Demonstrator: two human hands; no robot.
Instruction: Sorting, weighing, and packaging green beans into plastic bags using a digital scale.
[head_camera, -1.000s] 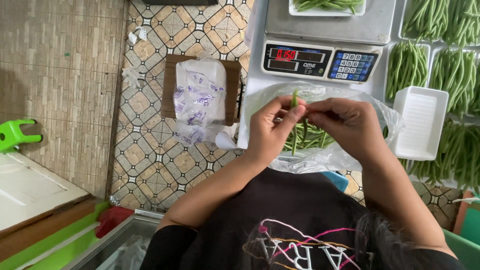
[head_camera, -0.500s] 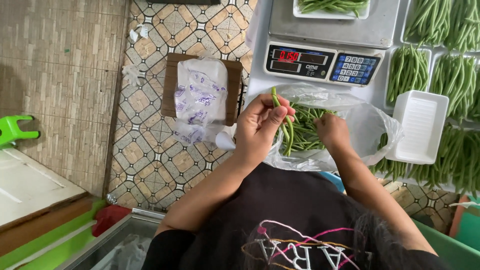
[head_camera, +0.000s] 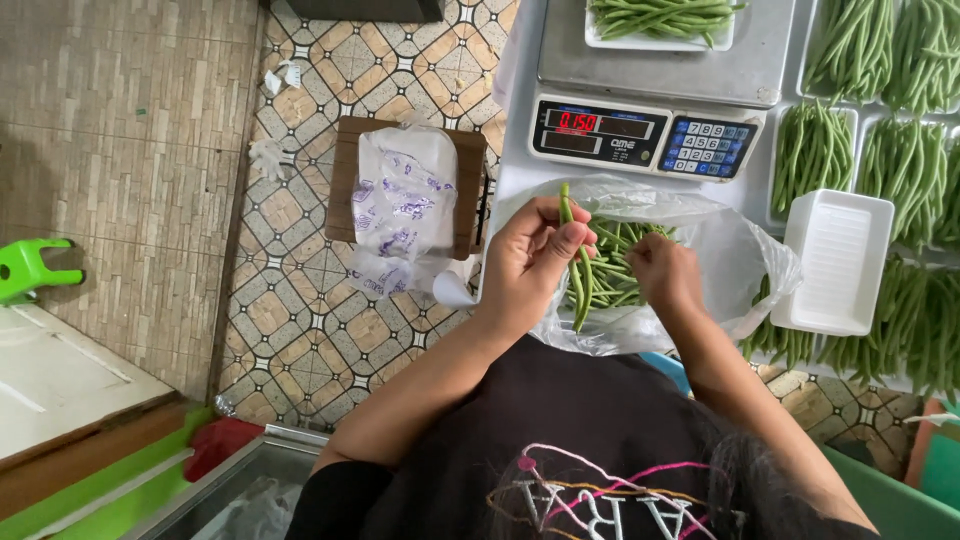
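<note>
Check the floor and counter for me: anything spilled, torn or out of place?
Crumpled white scraps lie loose on the patterned floor tiles, left of the wooden stool. Nothing else stands out: the beans sit in trays, and the left hand holds a few beans over the clear bag.

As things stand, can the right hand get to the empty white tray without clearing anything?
Probably yes. The right hand is in the open clear plastic bag among the green beans, holding nothing firm that I can see. The empty white tray lies just to its right, uncovered; only the bag's edge lies between.
</note>
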